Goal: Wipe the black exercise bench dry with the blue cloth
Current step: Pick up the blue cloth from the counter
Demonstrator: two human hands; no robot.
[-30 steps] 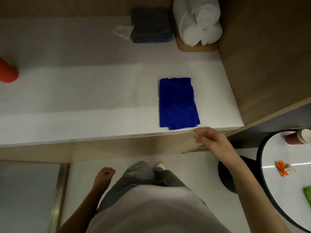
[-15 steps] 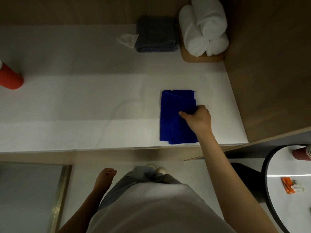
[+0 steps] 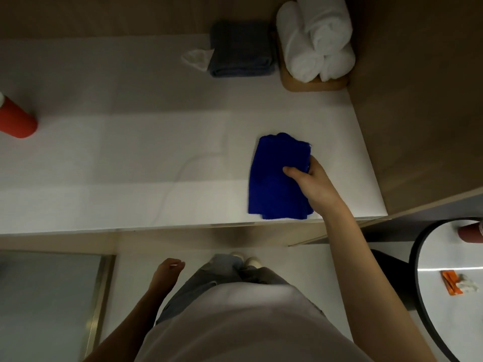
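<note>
A folded blue cloth (image 3: 274,176) lies near the front right of a white counter (image 3: 130,158). My right hand (image 3: 312,182) grips the cloth's right edge, thumb on top and fingers tucked under that side, and the far end of the cloth is bunched up. My left hand (image 3: 167,271) hangs low by my hip with loosely curled fingers and holds nothing. No black exercise bench is in view.
At the counter's back stand a folded grey towel (image 3: 241,49), a crumpled white tissue (image 3: 197,58) and rolled white towels (image 3: 313,37) on a wooden tray (image 3: 313,86). A red bottle (image 3: 15,120) is far left. A wooden wall (image 3: 418,100) bounds the right; a round black-rimmed table (image 3: 418,283) sits lower right.
My right hand went from the counter's front edge onto the cloth and closed on its right side. The cloth's far end has crumpled and lifted slightly.
</note>
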